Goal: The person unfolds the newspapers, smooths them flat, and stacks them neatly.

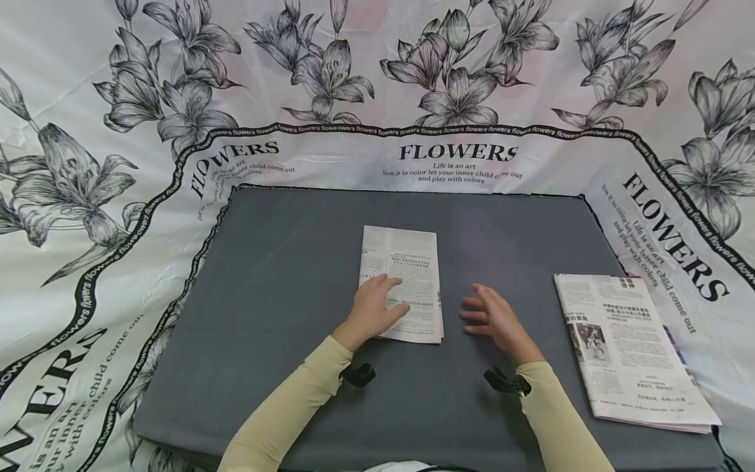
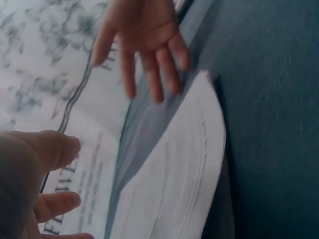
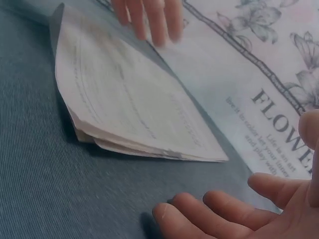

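Observation:
A folded newspaper (image 1: 413, 275) lies on the grey table in the head view, its long side pointing away from me. Above its left part hovers my left hand (image 1: 374, 308), fingers spread and nothing between them. My right hand (image 1: 495, 321) is off to the right of the paper, apart from it, with relaxed fingers and the palm turned inward. The right wrist view shows the paper's layered folded edges (image 3: 149, 149) slightly raised from the table. In the left wrist view the same folded newspaper (image 2: 174, 164) stands between both hands.
A thicker stack of folded newspapers (image 1: 631, 354) lies at the right edge of the grey tabletop (image 1: 283, 262). Around the table hangs a white cloth (image 1: 342, 157) printed with flowers and lettering. Each wrist wears a black strap.

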`<state>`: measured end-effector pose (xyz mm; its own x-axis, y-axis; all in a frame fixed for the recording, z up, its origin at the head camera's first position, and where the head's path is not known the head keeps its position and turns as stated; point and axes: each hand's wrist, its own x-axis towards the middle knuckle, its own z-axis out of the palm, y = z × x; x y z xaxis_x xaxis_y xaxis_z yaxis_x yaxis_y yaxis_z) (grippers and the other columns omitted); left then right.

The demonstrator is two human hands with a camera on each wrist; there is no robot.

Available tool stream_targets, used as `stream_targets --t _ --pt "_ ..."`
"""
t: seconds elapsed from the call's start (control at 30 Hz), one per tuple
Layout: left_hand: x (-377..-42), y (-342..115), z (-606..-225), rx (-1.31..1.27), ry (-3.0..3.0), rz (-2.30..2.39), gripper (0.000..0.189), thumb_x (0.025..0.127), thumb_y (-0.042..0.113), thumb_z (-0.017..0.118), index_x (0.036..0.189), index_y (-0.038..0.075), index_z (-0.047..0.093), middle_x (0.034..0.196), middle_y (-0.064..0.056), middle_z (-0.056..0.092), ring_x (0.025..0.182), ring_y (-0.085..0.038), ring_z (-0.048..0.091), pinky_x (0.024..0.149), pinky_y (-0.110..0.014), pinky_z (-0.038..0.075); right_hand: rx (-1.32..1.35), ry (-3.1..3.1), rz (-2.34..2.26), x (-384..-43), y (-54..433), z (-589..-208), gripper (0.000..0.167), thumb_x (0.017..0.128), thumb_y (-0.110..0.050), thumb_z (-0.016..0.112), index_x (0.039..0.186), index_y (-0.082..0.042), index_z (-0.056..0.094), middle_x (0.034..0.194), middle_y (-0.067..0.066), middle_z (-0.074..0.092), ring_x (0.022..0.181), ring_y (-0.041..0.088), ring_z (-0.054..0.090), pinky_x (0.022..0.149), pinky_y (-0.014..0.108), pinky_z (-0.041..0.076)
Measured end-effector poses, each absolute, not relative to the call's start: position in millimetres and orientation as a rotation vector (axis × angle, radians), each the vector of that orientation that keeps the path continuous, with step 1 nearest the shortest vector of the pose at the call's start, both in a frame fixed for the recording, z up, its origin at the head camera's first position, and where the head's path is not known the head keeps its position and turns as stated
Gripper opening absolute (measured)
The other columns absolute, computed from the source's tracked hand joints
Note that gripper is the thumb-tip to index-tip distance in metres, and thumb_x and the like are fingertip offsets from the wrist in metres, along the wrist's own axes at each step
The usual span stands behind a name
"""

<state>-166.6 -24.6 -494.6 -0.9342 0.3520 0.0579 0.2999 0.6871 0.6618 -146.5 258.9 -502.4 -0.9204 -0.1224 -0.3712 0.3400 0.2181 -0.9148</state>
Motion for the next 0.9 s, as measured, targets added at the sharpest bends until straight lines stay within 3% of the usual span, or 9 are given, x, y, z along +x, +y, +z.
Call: stream_targets --t 0.23,0.43,0.67,0.9 --pt "-161.1 15.0 -498.8 0.635 2.832 0.643 0.065 0.09 0.046 0.073 0.146 0.018 0.055 0.155 -0.018 0.046 0.144 -0.043 0.04 0.115 -0.062 0.034 0.237 2.046 -1.804 -153.2 248.7 -512.0 0.075 0.108 -0.056 0.026 0.163 -0.006 0.016 0.161 0.031 0.032 0.12 0.024 0.065 0.088 0.04 0.061" --pt "-158.3 33.6 -510.8 0.618 2.804 0.458 0.081 0.082 0.059 0.077 0.15 0.023 0.05 0.16 -0.016 0.038 0.146 -0.042 0.034 0.112 -0.061 0.034 0.226 2.036 -1.815 -154.3 248.8 -513.4 0.074 0.109 -0.053 0.028 0.163 -0.004 0.016 0.161 0.032 0.032 0.113 0.017 0.066 0.086 0.037 0.061" --pt "-158.3 36.7 -527.0 0.599 2.827 0.332 0.083 0.08 0.063 0.078 0.149 0.027 0.05 0.148 -0.011 0.042 0.13 -0.033 0.04 0.101 -0.054 0.038 0.222 2.042 -1.804 -153.7 248.4 -513.5 0.073 0.109 -0.052 0.031 0.163 -0.004 0.016 0.16 0.031 0.033 0.118 0.023 0.065 0.088 0.038 0.061" --pt "-161.2 34.7 -525.9 0.598 2.814 0.37 0.066 0.089 0.051 0.074 0.147 0.027 0.053 0.15 -0.01 0.044 0.132 -0.032 0.041 0.101 -0.053 0.04 0.245 2.04 -1.799 -155.0 247.4 -514.8 0.075 0.108 -0.054 0.034 0.162 -0.005 0.018 0.159 0.031 0.035 0.121 0.027 0.064 0.089 0.041 0.061"
